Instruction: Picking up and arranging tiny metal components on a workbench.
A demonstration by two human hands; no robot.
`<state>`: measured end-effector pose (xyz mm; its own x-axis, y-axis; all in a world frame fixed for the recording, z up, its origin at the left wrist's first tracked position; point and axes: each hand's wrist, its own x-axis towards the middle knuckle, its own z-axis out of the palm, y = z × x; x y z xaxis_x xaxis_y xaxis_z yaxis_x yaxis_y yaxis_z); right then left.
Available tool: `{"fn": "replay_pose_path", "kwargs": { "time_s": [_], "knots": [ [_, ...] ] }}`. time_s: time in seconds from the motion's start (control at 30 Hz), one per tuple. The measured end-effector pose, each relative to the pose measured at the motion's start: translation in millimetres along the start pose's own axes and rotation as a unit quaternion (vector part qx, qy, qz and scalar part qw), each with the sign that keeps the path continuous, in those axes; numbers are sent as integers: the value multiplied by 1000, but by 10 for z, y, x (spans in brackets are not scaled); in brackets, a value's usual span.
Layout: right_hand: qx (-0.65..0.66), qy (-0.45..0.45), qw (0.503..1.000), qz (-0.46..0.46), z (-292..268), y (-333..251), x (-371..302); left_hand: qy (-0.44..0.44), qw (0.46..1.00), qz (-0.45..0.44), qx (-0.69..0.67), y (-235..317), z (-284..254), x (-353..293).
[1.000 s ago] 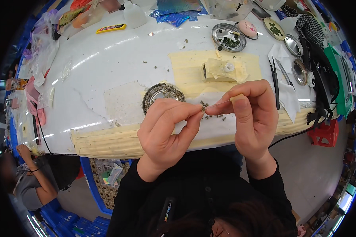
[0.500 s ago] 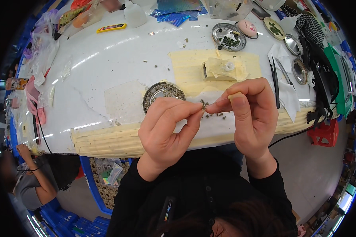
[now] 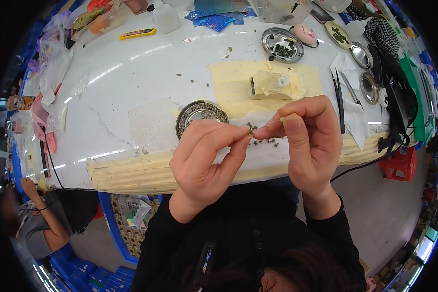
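My left hand (image 3: 204, 158) is closed in a pinch, with a tiny brownish-grey piece (image 3: 250, 132) at the tips of thumb and forefinger. My right hand (image 3: 314, 138) is closed too, thumb against forefinger, and a small pale yellow piece (image 3: 288, 118) shows between them; its kind is unclear. One right fingertip reaches to the tiny piece, touching or almost touching it. Below the fingers, several similar tiny pieces (image 3: 271, 141) lie on white paper (image 3: 272, 158). Just behind my left hand stands a round metal dish (image 3: 178, 121) of small grey-brown pieces, partly hidden by that hand.
Beyond my hands a tape-covered block (image 3: 270, 87) sits on yellow tape. Farther back is a metal dish (image 3: 297, 57) with dark green bits. Tweezers (image 3: 339, 104) lie at right. A yellow box (image 3: 137, 34) and white bottle (image 3: 165, 19) stand far left. Another person's arm (image 3: 48, 214) shows at left.
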<state>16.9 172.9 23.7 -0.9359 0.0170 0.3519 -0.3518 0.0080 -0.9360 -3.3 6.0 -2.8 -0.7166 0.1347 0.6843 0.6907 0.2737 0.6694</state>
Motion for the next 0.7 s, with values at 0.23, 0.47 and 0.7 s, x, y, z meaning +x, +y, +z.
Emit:
{"fn": "replay_pose_path", "kwargs": {
  "time_s": [0.23,0.47,0.7],
  "knots": [
    [5,47,999,-23,-43,-36,31,-3,1000,-1,0,10,-4,7],
    [-304,151,922,-187,-297,146,312,3,1000,1,-17,1,-7,-13],
    [-442,111,872,-181,-274,198,340,19,999,-21,-45,2,-15,-35]
  ]
}}
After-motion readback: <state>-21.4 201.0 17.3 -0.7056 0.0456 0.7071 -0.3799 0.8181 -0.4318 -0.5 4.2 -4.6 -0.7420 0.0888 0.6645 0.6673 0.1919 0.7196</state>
